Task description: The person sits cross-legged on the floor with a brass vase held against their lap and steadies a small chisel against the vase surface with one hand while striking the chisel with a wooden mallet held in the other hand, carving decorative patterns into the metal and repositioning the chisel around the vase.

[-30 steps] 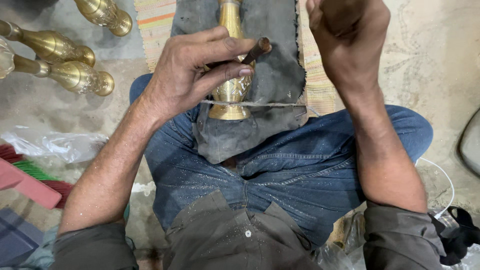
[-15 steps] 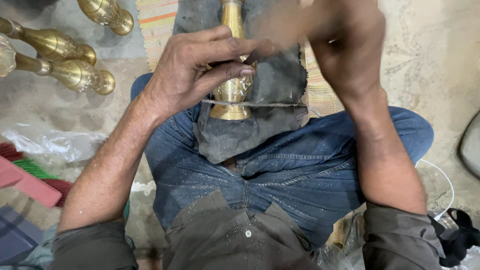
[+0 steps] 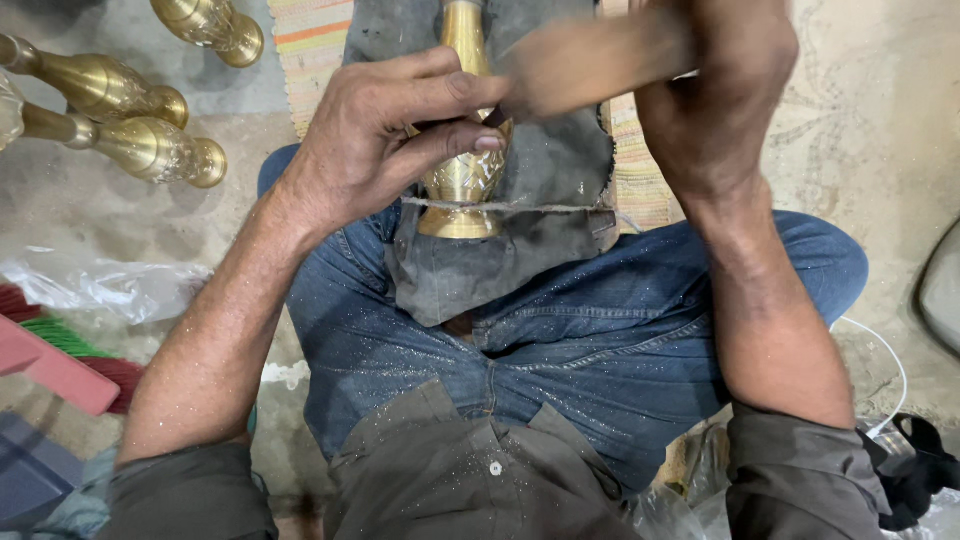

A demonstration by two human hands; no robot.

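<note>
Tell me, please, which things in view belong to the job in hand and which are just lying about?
In hand: brass vase, small chisel in left hand, blurred wooden mallet in right hand, dark lap cloth.
Lying about: three brass vases, clear plastic wrap, striped mat.

four brass vases (image 3: 462,150), one grey cloth (image 3: 520,250), one mallet (image 3: 590,65)

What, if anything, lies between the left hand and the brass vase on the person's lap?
Nothing visible: the left hand rests directly on the brass vase, pinching a small tool against it. The dark cloth lies beneath.
</note>
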